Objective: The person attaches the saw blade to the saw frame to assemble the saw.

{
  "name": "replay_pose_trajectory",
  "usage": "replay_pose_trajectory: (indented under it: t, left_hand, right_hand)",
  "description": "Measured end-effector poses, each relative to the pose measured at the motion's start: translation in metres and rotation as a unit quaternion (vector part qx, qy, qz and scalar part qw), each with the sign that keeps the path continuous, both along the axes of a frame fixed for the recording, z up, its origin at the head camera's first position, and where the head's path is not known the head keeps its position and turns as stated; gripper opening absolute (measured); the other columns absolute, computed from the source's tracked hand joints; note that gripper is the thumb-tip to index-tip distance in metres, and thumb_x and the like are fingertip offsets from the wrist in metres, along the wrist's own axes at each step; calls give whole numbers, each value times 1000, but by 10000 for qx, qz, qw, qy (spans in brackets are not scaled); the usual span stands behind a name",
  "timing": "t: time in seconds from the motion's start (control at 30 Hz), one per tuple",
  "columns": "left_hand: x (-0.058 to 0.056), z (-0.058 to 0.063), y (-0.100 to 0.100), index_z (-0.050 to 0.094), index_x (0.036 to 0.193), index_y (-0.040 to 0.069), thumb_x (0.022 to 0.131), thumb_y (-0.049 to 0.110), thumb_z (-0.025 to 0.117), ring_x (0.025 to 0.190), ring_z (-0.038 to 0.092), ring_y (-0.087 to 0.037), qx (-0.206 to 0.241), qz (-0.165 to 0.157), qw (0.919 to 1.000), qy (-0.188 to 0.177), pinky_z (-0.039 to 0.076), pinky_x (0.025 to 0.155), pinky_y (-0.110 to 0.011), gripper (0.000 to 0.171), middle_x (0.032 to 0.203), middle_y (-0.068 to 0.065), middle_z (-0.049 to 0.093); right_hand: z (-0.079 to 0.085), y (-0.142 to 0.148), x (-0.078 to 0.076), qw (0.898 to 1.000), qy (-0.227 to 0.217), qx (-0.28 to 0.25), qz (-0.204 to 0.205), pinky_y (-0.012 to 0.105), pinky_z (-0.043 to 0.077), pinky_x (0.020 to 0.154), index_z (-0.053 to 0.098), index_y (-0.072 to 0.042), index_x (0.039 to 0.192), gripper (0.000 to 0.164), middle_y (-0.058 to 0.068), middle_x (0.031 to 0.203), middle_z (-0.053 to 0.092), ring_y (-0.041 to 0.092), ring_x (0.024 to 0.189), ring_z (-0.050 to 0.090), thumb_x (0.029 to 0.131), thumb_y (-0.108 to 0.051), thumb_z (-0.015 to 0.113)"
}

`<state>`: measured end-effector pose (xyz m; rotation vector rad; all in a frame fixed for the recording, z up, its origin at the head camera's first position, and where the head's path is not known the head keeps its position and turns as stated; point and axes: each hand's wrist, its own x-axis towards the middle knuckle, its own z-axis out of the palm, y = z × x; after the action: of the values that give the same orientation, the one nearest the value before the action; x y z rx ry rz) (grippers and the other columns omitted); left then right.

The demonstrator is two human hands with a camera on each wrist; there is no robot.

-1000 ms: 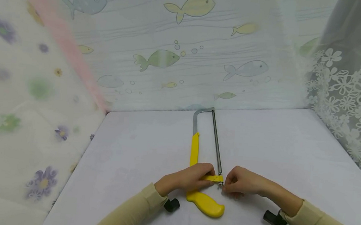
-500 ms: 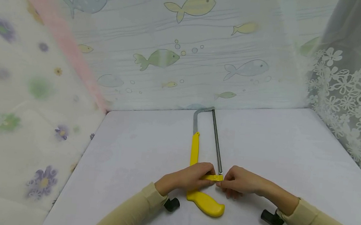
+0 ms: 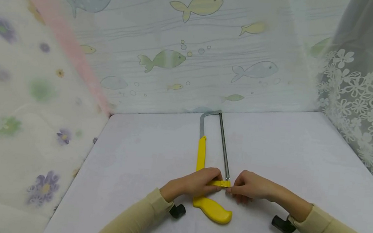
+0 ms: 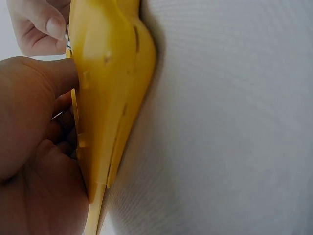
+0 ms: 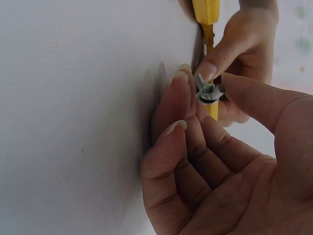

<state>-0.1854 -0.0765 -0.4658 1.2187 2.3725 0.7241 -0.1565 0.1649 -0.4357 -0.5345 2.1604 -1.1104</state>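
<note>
Hacksaw (image 3: 201, 154) lay flat on the table (image 3: 151, 146), far end close to the back edge, handle (image 3: 215, 211) away from it. Right hand (image 3: 255, 186) pinched its wing nut (image 5: 208, 90); left hand (image 3: 200, 182) gripped the yellow lower arm (image 3: 223, 184). Step in hand, as judged: turning the nut. Next move probably called for another small twist, saw steadied. Versus one second earlier: right hand had shifted from beside the nut onto it.

A white tabletop (image 3: 151, 150) lies beneath the left hand (image 3: 194, 183), with a flowered curtain (image 3: 20, 98) and pink band (image 3: 68, 43) off to its left. Beyond it hangs a fish-printed curtain (image 3: 206, 34); right of the right hand (image 3: 254, 186), a grey lace curtain (image 3: 364, 86).
</note>
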Motion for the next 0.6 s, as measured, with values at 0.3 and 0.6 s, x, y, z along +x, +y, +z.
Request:
replay_pose_trajectory:
  t: [0.3, 0.6]
  left_hand:
    - [-1, -1, -1, 59, 114, 11, 104, 22, 63, 88, 51, -5, -70, 37, 10000, -2, 44, 81, -15, 15, 104, 6, 60]
    - [-2, -1, -1, 59, 114, 11, 103, 22, 63, 89, 52, -4, -26, 29, 10000, 4, 45, 82, -15, 16, 104, 6, 60]
  right_hand:
    - [1, 4, 0, 9999, 127, -65, 26, 24, 41, 50, 73, -5, 80, 22, 3, 64, 62, 14, 55, 52, 95, -20, 71]
    - [-2, 5, -2, 9995, 96, -227, 188, 24, 40, 50, 70, -3, 80, 18, 1, 65, 60, 14, 56, 51, 95, -14, 70]
